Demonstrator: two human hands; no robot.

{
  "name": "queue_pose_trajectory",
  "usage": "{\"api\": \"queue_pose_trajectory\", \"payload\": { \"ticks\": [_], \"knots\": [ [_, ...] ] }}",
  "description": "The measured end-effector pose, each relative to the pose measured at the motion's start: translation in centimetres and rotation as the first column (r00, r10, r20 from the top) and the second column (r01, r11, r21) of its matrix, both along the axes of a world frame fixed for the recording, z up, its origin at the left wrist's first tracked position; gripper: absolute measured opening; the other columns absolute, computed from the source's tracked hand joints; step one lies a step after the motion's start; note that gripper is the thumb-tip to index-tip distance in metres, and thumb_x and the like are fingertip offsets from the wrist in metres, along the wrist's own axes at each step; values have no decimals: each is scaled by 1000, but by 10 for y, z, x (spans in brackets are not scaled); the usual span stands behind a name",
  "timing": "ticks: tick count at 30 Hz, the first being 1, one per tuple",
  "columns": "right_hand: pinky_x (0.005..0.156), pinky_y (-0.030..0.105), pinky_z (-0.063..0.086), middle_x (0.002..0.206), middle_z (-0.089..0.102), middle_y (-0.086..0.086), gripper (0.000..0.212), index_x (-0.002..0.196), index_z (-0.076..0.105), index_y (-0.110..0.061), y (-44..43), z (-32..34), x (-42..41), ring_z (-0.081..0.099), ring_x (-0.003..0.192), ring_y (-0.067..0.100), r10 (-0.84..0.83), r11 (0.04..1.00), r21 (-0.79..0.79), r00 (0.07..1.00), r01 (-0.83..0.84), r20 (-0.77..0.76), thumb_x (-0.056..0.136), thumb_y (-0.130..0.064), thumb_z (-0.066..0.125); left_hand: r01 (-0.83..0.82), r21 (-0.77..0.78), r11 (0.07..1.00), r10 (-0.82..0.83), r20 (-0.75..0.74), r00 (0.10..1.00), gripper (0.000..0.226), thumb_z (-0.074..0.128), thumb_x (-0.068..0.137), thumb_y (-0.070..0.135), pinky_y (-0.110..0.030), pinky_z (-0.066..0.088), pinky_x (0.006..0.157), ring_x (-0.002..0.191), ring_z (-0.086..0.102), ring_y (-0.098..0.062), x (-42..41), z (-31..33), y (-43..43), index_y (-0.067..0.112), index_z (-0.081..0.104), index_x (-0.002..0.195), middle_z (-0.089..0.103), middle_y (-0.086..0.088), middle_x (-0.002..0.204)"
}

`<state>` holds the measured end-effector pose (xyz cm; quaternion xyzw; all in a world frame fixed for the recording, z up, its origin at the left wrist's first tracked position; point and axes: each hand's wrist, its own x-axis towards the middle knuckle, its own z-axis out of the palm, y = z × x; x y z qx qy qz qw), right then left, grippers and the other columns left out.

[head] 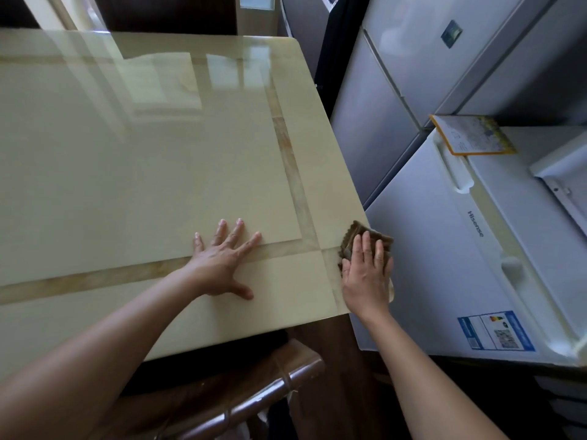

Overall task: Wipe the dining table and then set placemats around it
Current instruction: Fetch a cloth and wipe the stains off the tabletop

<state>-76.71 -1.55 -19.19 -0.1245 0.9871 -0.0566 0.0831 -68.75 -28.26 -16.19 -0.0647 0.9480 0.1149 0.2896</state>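
The glossy cream dining table fills the left and middle of the view, with a tan inlaid border near its edges. My left hand lies flat on the tabletop near the front edge, fingers spread. My right hand presses a brown cloth with straight fingers onto the table's near right corner, right at the edge. Part of the cloth sticks out beyond my fingertips; the remainder is hidden under my palm. No placemats are in view.
A white chest freezer stands close against the table's right side, a yellow-edged booklet on its lid. A tall grey fridge stands behind it. A dark wooden chair back sits below the table's front edge.
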Motion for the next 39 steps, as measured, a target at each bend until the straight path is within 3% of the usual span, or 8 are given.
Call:
{"api": "queue_pose_trajectory", "payload": {
  "ticks": [12, 22, 24, 27, 30, 33, 36, 39],
  "knots": [
    [111, 40, -22, 147, -30, -12, 66, 151, -3, -23, -15, 4, 54, -39, 132, 13, 529, 848, -51, 834, -528, 155, 98, -46, 29, 10, -24, 1000, -10, -10, 1000, 122, 70, 65, 65, -66, -2, 108, 140, -27, -31, -2, 12, 26, 39, -18, 145, -31, -1, 153],
    [110, 33, -26, 145, -33, -14, 70, 143, -21, -27, 67, 14, 21, -38, 134, 11, 483, 871, -1, 855, -492, 188, 99, -46, 30, 92, 26, 995, -93, 40, 995, 119, 73, 68, 55, -66, -5, 107, 139, -30, -30, -8, 6, 79, 41, -16, 145, -34, 3, 151],
    [108, 32, -27, 145, -34, -12, 72, 142, -22, -25, 74, 13, 19, -39, 132, 12, 490, 868, -16, 852, -496, 182, 100, -38, 34, 93, 10, 996, -93, 44, 995, 120, 74, 68, 55, -66, -4, 107, 139, -29, -30, -7, 6, 78, 42, -17, 145, -34, 4, 151],
    [115, 33, -17, 148, -29, -9, 81, 148, -14, -22, 84, 13, 20, -36, 134, 15, 491, 869, -21, 858, -494, 148, 92, -1, 41, 81, -3, 997, -81, 59, 995, 119, 74, 68, 54, -66, 0, 108, 140, -27, -29, -8, 10, 81, 43, -16, 145, -33, 5, 151],
    [120, 33, 3, 159, -8, -4, 90, 152, 2, -19, 87, 26, 21, -14, 145, 17, 474, 880, -58, 875, -471, 99, 79, 17, 42, 35, -10, 999, -34, 90, 995, 108, 73, 74, 48, -63, 10, 111, 145, -16, -28, -14, 24, 85, 42, -6, 148, -22, 4, 156],
    [118, 24, 7, 158, 15, 1, 82, 150, 17, -13, 89, 55, 35, 8, 146, 17, 406, 902, -182, 913, -392, 46, 77, 20, 39, -92, 91, 992, 94, -21, 995, 78, 65, 86, 37, -47, 16, 117, 146, 5, -26, -18, 52, 108, 35, 18, 149, 5, -3, 160],
    [115, 22, 16, 152, 30, 6, 71, 144, 32, -9, 105, 97, 64, 24, 143, 19, 336, 891, -287, 936, -352, -103, 79, 17, 45, -204, 448, 871, 324, -211, 922, 54, 59, 92, 25, -24, 27, 107, 137, 35, -20, -17, 92, 162, 23, 41, 142, 38, -4, 149],
    [99, 27, 43, 133, 55, 11, 46, 116, 61, -7, 136, 133, 101, 54, 123, 24, 329, 867, -272, 889, -418, -318, 73, 5, 71, -296, 804, 516, 466, 27, 885, 46, 54, 94, 8, -16, 43, 92, 114, 57, -15, -5, 130, 221, 7, 45, 138, 53, -12, 130]
  ]
}}
